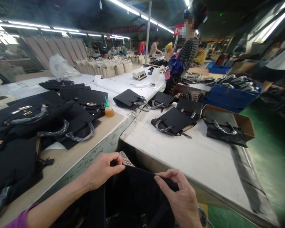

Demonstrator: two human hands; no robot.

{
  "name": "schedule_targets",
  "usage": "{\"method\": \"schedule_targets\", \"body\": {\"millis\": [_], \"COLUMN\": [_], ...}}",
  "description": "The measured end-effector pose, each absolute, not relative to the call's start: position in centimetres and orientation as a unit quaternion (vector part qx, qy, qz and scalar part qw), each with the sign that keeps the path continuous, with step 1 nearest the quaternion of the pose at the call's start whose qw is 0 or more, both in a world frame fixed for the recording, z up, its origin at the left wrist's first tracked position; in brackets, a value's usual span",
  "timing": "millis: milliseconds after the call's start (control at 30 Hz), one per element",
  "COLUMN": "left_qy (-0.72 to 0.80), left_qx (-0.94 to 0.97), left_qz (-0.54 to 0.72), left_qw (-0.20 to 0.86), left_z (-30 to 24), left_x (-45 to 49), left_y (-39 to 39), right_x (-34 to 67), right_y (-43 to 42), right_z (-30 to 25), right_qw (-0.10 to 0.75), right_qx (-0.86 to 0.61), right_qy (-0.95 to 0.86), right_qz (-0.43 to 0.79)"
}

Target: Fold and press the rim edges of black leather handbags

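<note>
A black handbag [135, 193] hangs low in front of me, its upper edge stretched between both hands. My left hand [104, 171] pinches that edge at its left end, thumb and fingers closed together. Toward the other end, my right hand [178, 190] grips the same edge between thumb and fingers. A small gold-coloured fitting shows low on the bag. The bag's lower part runs out of the picture. Checked cloth [126, 158] shows just behind the bag's edge.
Several black bags [28, 110] with plastic-wrapped handles are piled on the left table. Beside them stands a small bottle [108, 109] of amber liquid. More black bags [174, 122] lie on the white table [180, 155]. A blue bin [232, 95] stands behind; a person [187, 53] stands across the table.
</note>
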State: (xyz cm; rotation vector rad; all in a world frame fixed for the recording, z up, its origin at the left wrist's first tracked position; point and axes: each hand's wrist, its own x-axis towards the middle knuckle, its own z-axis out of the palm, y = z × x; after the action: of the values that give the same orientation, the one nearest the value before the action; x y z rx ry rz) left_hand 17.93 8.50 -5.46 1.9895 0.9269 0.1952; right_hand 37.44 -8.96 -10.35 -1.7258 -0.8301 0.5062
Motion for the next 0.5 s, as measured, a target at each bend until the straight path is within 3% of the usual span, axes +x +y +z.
{"method": "schedule_targets", "body": {"millis": [233,367,500], "left_qy": [0.387,0.373,0.346], "left_qx": [0.8,0.8,0.805], "left_qz": [0.084,0.08,0.097], "left_qw": [0.452,0.462,0.472], "left_z": [-5.9,-5.4,-4.8], "left_x": [18.0,18.5,19.3], "left_y": [8.3,8.0,7.6], "right_x": [39.5,41.5,41.1], "right_y": [-8.7,-7.8,-5.4], "right_z": [-10.2,-7.6,-4.5], "right_qw": [0.487,0.332,0.134], "right_qx": [-0.712,-0.672,-0.63], "right_qy": [-0.404,-0.544,-0.702], "right_qz": [0.304,0.377,0.302]}}
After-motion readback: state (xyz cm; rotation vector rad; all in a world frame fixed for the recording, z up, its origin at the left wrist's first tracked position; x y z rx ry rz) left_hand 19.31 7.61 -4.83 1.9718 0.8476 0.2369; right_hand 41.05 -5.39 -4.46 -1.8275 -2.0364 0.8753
